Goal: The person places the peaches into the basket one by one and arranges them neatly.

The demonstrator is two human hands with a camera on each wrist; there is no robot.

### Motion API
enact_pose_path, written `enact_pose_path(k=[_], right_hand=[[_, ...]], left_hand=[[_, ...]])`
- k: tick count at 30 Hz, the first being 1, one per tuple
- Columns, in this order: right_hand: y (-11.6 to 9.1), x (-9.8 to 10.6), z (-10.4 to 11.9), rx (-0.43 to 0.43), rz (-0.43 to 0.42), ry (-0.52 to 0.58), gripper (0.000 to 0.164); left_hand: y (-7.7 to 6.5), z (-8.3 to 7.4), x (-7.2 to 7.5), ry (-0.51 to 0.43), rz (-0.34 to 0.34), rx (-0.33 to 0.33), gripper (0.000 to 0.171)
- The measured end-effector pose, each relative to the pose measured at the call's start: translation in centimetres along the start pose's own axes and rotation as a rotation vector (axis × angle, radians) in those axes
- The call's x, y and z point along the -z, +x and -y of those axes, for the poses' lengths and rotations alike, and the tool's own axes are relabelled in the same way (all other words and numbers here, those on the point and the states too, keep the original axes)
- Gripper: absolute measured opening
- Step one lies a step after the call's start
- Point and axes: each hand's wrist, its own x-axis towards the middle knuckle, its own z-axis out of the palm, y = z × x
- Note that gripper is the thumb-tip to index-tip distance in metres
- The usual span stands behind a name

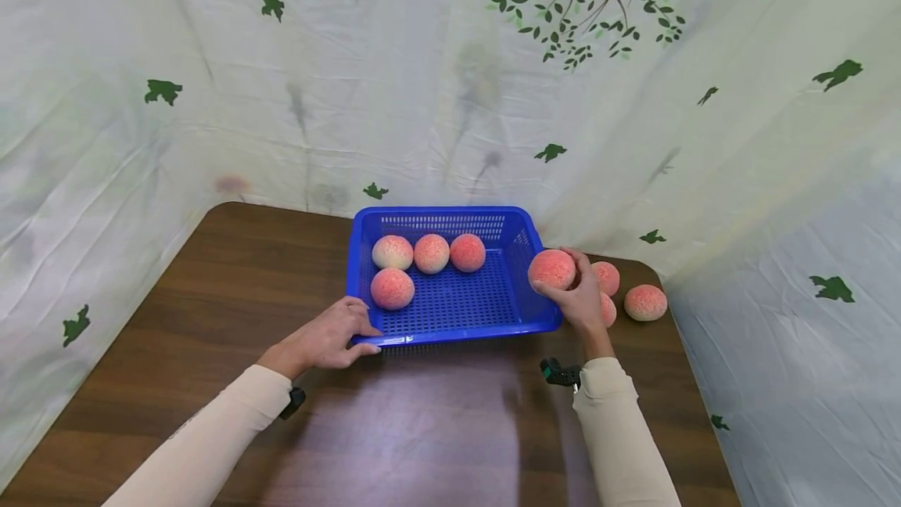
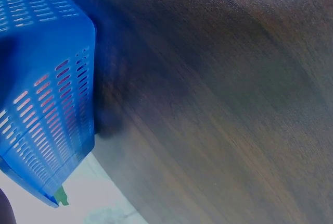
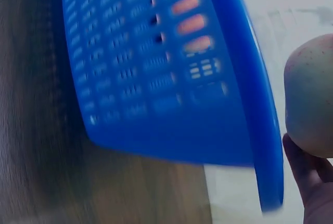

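A blue plastic basket (image 1: 450,327) stands on the table with several pink-and-cream peaches (image 1: 392,289) at its left and back. My left hand (image 1: 331,335) grips the rim at the near left corner, thumb below and fingers over the edge. Over the basket's right rim, my right hand (image 1: 579,296) holds a peach (image 1: 551,269) between thumb and fingers. The right wrist view shows this peach (image 3: 312,99) beside the rim, off the table. In the left wrist view the basket's slotted side (image 2: 49,104) shows, while the gripping fingers are out of sight.
Three more peaches (image 1: 645,303) lie on the table right of the basket, two of them partly hidden behind my right hand. The brown wooden table (image 1: 281,272) ends at a pale curtain (image 1: 422,100) with printed leaves, behind and on both sides.
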Motion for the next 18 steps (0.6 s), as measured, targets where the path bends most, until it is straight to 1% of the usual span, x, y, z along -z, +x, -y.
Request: enact_pose_path(k=[3, 6, 8, 13, 16, 18], right_hand=[[0.3, -0.8, -0.1, -0.007, 0.019, 0.0, 0.081], [0.5, -1.6, -0.5, -0.005, 0.021, -0.03, 0.081], [0.7, -2.1, -0.8, 0.008, 0.018, -0.055, 0.081], [0.9, -3.4, -1.2, 0.039, 0.03, -0.064, 0.08], [0.5, -4.1, 0.2, 0.032, 0.054, -0.053, 0.079], [0.7, -4.7, 0.3, 0.038, 0.062, -0.052, 0.078]], left_hand=[[0.0, 0.0, 0.0, 0.0, 0.003, 0.0, 0.021], [0.0, 0.0, 0.0, -0.003, 0.002, -0.005, 0.02], [0.0, 0.0, 0.0, -0.003, 0.003, -0.004, 0.02], [0.0, -0.1, 0.0, -0.001, 0.01, 0.009, 0.022], [-0.1, -0.1, 0.0, 0.005, 0.019, 0.019, 0.023], [-0.1, -0.2, 0.1, 0.006, 0.027, 0.028, 0.023]])
